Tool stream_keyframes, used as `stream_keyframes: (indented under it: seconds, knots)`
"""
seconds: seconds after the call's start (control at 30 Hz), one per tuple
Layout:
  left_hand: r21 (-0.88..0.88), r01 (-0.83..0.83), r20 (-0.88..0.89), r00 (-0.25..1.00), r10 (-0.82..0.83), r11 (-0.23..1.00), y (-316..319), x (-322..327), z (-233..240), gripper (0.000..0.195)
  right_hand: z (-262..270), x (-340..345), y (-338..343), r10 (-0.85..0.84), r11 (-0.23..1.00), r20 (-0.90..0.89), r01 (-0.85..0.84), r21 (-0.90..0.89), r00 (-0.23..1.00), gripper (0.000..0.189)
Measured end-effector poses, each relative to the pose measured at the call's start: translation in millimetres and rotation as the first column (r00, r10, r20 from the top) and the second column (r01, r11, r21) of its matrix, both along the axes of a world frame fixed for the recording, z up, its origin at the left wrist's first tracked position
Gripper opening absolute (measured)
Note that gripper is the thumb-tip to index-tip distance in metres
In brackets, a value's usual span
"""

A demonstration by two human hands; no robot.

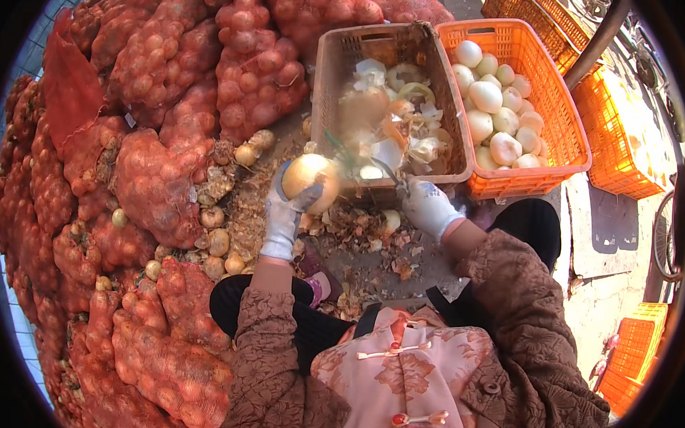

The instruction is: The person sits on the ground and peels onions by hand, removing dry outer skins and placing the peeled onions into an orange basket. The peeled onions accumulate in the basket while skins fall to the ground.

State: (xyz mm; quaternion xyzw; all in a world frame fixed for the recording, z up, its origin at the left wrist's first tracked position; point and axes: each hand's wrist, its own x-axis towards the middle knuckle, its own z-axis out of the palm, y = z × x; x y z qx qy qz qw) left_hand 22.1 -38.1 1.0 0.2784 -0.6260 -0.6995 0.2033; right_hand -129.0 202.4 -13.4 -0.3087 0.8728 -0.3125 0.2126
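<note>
My left hand (286, 209), in a white and grey work glove, grips a whole yellow onion (311, 183) with papery skin. My right hand (430, 206), gloved the same way, is closed around a thin, dark, curved tool (386, 169). Its far end is blurred, so its exact kind is unclear. Both hands are at the near end of a brown plastic crate (463, 156), where onion skins and trimmings (402, 131) lie. To the right, an orange plastic crate (571, 143) holds many peeled white onions (485, 97).
Red mesh sacks of onions (157, 179) are heaped along the left. Loose onions (218, 242) lie beside them, and dry skins (353, 231) litter the ground. More orange crates (617, 133) stand at right, near a metal pole (597, 44) and a bicycle wheel (665, 236).
</note>
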Motion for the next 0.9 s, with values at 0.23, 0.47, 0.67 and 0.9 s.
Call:
stream_keyframes:
  seconds: [0.23, 0.47, 0.67, 0.9]
  knots:
    - [-0.152, 0.065, 0.013, 0.998, -0.064, 0.986, -2, 23, 16, 0.088, 46, 35, 12, 0.214, 0.952, 0.192, -0.161, -0.260, 0.958, 0.034]
    - [-0.232, 0.098, 0.051, 0.995, -0.088, 0.968, -6, 22, 8, 0.092, 25, 44, -1, 0.256, 0.928, 0.005, -0.244, -0.280, 0.967, 0.030]
    - [-0.277, 0.073, 0.052, 0.997, -0.061, 0.958, -2, 22, 16, 0.099, 43, 37, -18, 0.271, 0.949, 0.115, -0.245, -0.200, 0.956, 0.030]
    - [0.136, -0.122, -0.053, 0.990, 0.130, 0.983, -3, 10, 6, 0.076, 11, 57, -20, 0.205, 0.943, 0.175, -0.146, -0.299, 0.963, 0.025]
